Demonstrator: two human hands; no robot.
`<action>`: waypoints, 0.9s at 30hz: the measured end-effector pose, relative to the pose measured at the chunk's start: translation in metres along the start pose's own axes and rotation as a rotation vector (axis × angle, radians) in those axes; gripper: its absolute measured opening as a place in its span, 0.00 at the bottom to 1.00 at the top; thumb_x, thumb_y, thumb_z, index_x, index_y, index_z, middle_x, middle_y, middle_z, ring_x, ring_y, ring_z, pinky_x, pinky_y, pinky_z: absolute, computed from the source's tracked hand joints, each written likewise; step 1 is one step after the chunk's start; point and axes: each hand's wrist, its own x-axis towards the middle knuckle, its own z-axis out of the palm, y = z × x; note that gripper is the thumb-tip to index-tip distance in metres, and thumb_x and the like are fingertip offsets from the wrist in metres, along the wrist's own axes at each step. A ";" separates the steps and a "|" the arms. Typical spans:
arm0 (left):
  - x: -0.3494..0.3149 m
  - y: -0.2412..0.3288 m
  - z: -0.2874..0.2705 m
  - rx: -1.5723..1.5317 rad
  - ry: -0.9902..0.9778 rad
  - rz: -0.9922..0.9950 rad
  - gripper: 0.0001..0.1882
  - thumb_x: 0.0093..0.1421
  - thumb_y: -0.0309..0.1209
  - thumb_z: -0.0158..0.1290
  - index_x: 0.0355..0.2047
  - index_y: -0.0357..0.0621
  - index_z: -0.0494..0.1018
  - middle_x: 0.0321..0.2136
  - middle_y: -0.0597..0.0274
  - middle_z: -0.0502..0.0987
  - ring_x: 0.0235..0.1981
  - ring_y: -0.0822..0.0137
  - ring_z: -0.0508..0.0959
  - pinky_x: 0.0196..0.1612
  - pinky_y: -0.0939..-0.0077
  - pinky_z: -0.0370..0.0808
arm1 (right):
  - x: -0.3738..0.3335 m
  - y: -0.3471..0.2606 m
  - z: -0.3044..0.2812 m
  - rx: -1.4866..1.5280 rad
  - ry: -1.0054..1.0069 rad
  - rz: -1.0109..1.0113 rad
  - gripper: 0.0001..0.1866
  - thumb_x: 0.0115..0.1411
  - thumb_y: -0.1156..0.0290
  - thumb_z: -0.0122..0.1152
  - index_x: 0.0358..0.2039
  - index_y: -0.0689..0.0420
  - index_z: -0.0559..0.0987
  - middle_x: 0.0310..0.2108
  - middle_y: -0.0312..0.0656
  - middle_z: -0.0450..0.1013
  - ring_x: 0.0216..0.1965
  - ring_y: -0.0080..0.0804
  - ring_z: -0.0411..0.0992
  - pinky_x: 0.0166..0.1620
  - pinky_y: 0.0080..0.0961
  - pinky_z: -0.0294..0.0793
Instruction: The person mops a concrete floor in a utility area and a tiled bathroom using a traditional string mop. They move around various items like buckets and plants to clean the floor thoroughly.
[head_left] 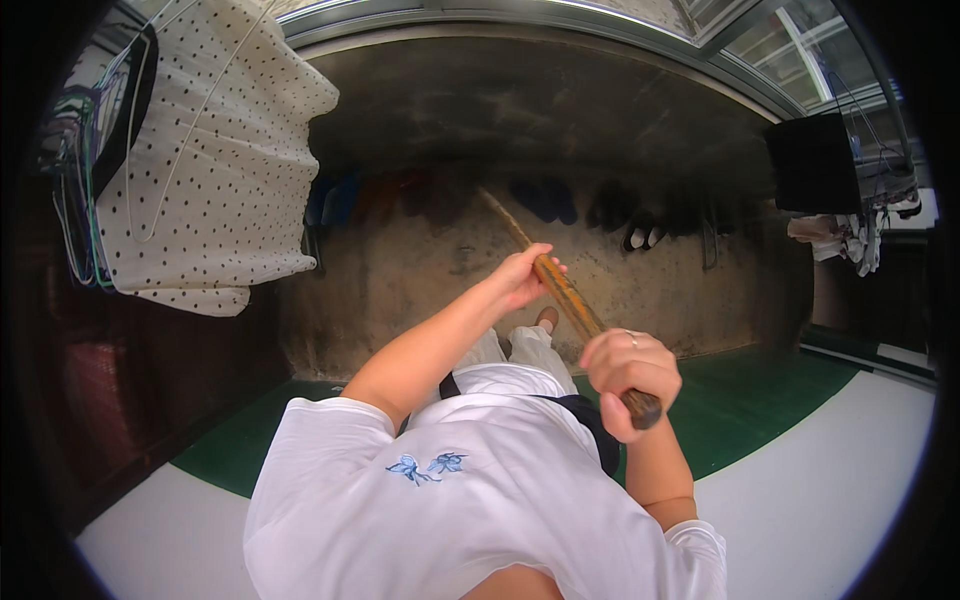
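Note:
A worn yellow-brown wooden pole [570, 293] slants across the middle of the head view. Its dark, rounded near end sticks out below my right hand [632, 375], whose fingers are wrapped round it. Farther along the shaft, my left hand [520, 277] is closed on the pole from the left side. Beyond that hand the shaft narrows toward the floor at the foot of the dark wall. Whether anything is fixed to its far end cannot be made out.
Several pairs of shoes [545, 198] stand along the dark wall. A white polka-dot cloth [215, 150] hangs at the left beside clothes hangers [80, 190]. A black cloth [815, 165] and small laundry [850, 238] hang at the right. Green flooring [745, 400] lies around me.

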 end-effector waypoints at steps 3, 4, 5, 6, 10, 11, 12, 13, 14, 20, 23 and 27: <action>0.029 0.003 -0.059 0.048 0.109 -0.110 0.08 0.57 0.32 0.52 0.27 0.42 0.68 0.22 0.62 0.72 0.28 0.67 0.75 0.37 0.73 0.76 | -0.016 0.040 0.025 -0.030 -0.024 0.088 0.08 0.39 0.79 0.52 0.11 0.58 0.64 0.11 0.38 0.63 0.14 0.33 0.63 0.25 0.28 0.72; 0.032 -0.003 -0.071 0.068 0.126 -0.164 0.08 0.57 0.32 0.52 0.26 0.42 0.68 0.22 0.62 0.72 0.27 0.67 0.75 0.36 0.74 0.76 | -0.024 0.046 0.030 -0.040 -0.008 0.134 0.07 0.38 0.79 0.53 0.11 0.57 0.64 0.11 0.39 0.63 0.14 0.34 0.64 0.25 0.27 0.72; 0.030 -0.009 -0.075 0.083 0.144 -0.210 0.08 0.57 0.32 0.51 0.26 0.42 0.68 0.22 0.62 0.72 0.27 0.68 0.74 0.35 0.75 0.76 | -0.028 0.047 0.029 -0.066 -0.033 0.173 0.07 0.37 0.80 0.53 0.11 0.57 0.64 0.11 0.39 0.63 0.14 0.34 0.64 0.25 0.27 0.72; 0.029 -0.019 -0.078 0.084 0.141 -0.245 0.08 0.57 0.33 0.51 0.26 0.42 0.67 0.22 0.62 0.72 0.27 0.68 0.74 0.35 0.75 0.76 | -0.032 0.045 0.027 -0.094 -0.055 0.213 0.07 0.36 0.80 0.52 0.10 0.57 0.64 0.11 0.39 0.63 0.14 0.34 0.65 0.24 0.26 0.72; 0.028 -0.068 -0.054 0.091 0.123 -0.411 0.09 0.58 0.34 0.50 0.25 0.43 0.67 0.23 0.62 0.72 0.27 0.69 0.75 0.33 0.75 0.76 | -0.049 0.018 -0.007 -0.101 0.041 0.295 0.07 0.34 0.80 0.52 0.09 0.57 0.64 0.10 0.38 0.63 0.14 0.34 0.65 0.23 0.24 0.72; 0.034 -0.079 -0.045 0.100 0.130 -0.451 0.09 0.58 0.34 0.50 0.25 0.43 0.67 0.23 0.62 0.72 0.27 0.69 0.75 0.33 0.75 0.76 | -0.054 0.013 -0.018 -0.110 0.084 0.314 0.07 0.34 0.80 0.52 0.09 0.57 0.64 0.10 0.38 0.63 0.14 0.34 0.65 0.23 0.24 0.72; 0.040 -0.092 -0.037 0.112 0.139 -0.494 0.09 0.58 0.34 0.50 0.25 0.43 0.67 0.23 0.62 0.72 0.27 0.69 0.75 0.33 0.75 0.76 | -0.060 0.008 -0.029 -0.121 0.130 0.333 0.07 0.33 0.80 0.52 0.09 0.56 0.63 0.10 0.38 0.63 0.14 0.34 0.65 0.23 0.23 0.72; 0.050 -0.104 -0.031 0.076 0.119 -0.538 0.10 0.58 0.35 0.49 0.25 0.43 0.67 0.23 0.62 0.72 0.28 0.69 0.75 0.33 0.74 0.76 | -0.065 0.003 -0.041 -0.129 0.190 0.350 0.07 0.34 0.80 0.51 0.09 0.56 0.63 0.10 0.38 0.63 0.14 0.33 0.65 0.22 0.23 0.70; 0.057 -0.114 -0.017 0.099 0.105 -0.568 0.10 0.58 0.34 0.49 0.25 0.43 0.67 0.23 0.61 0.72 0.27 0.69 0.75 0.33 0.74 0.76 | -0.072 -0.001 -0.053 -0.152 0.236 0.360 0.07 0.34 0.80 0.51 0.09 0.56 0.63 0.10 0.38 0.62 0.14 0.33 0.65 0.22 0.23 0.70; 0.123 -0.186 0.045 0.287 0.053 -0.724 0.08 0.58 0.34 0.50 0.27 0.44 0.66 0.22 0.67 0.70 0.23 0.74 0.73 0.30 0.81 0.76 | -0.123 -0.024 -0.135 -0.275 0.396 0.355 0.09 0.33 0.81 0.54 0.10 0.56 0.64 0.12 0.37 0.62 0.15 0.33 0.64 0.19 0.23 0.62; 0.171 -0.229 0.077 0.356 0.043 -0.810 0.08 0.58 0.33 0.50 0.28 0.43 0.65 0.21 0.71 0.69 0.21 0.78 0.72 0.28 0.85 0.75 | -0.147 -0.019 -0.182 -0.321 0.473 0.294 0.12 0.35 0.79 0.57 0.10 0.54 0.62 0.11 0.36 0.57 0.13 0.34 0.58 0.18 0.28 0.58; 0.243 -0.298 0.126 0.306 0.059 -0.990 0.07 0.56 0.33 0.51 0.27 0.45 0.66 0.20 0.72 0.69 0.20 0.79 0.71 0.23 0.88 0.73 | -0.181 -0.012 -0.258 -0.431 0.556 0.350 0.12 0.36 0.78 0.58 0.10 0.55 0.62 0.11 0.36 0.58 0.14 0.34 0.59 0.19 0.28 0.60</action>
